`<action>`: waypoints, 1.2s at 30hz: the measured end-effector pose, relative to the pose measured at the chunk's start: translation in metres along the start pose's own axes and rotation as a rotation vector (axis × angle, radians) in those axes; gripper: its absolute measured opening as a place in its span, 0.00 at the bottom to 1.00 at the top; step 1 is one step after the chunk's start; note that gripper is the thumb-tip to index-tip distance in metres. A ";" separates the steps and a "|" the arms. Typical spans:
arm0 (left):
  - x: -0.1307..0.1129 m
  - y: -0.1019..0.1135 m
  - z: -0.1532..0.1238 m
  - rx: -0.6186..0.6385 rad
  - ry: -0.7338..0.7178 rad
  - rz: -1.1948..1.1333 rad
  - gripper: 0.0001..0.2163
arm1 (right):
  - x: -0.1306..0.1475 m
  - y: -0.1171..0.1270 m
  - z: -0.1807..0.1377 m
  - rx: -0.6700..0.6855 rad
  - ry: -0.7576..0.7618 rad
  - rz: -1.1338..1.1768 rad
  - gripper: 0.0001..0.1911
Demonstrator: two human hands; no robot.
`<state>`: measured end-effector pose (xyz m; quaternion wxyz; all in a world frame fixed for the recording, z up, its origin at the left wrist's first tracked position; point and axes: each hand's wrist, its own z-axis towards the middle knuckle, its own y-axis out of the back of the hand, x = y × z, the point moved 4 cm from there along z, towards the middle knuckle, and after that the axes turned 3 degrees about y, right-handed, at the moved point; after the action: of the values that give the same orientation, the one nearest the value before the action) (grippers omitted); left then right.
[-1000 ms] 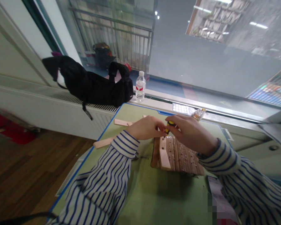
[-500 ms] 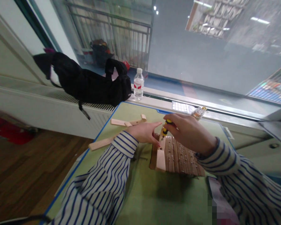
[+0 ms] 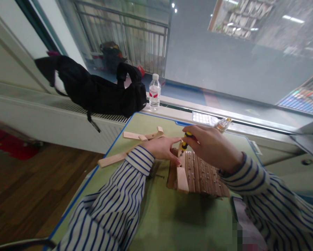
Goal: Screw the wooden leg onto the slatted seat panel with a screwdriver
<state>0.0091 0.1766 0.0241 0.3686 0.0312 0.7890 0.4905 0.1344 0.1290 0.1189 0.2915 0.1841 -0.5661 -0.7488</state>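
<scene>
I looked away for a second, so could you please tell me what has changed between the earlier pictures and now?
The left hand, its fingertips bunched by the screwdriver a second ago, has spread thumb and forefinger at the wooden piece, the thumb moving toward the wearer. More of the screwdriver shows. The right hand kept hold of it; the cardboard block and bottle stayed put.

I see navy stripes on white sleeves point(image 3: 106, 205), a yel/blk screwdriver point(image 3: 184, 145), pale-tan wood pcs point(image 3: 182, 179), brn striped cardboard point(image 3: 205, 176). From my remote seat, tbl point(image 3: 156, 223) is lt grn w/ blue edge, bag point(image 3: 106, 94) blk, bottle label point(image 3: 153, 94) red/white, floor point(image 3: 41, 181) dk brn.
</scene>
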 end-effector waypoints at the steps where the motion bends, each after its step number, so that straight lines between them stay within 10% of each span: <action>1: 0.000 0.000 0.000 0.001 0.003 -0.001 0.39 | 0.000 0.000 0.000 -0.003 -0.002 -0.001 0.13; 36: -0.001 0.002 -0.002 -0.016 -0.012 0.018 0.37 | 0.000 -0.004 0.002 0.000 -0.014 0.008 0.14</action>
<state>0.0081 0.1756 0.0265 0.3692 0.0381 0.7825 0.5000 0.1325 0.1317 0.1156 0.2905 0.1768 -0.5686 -0.7490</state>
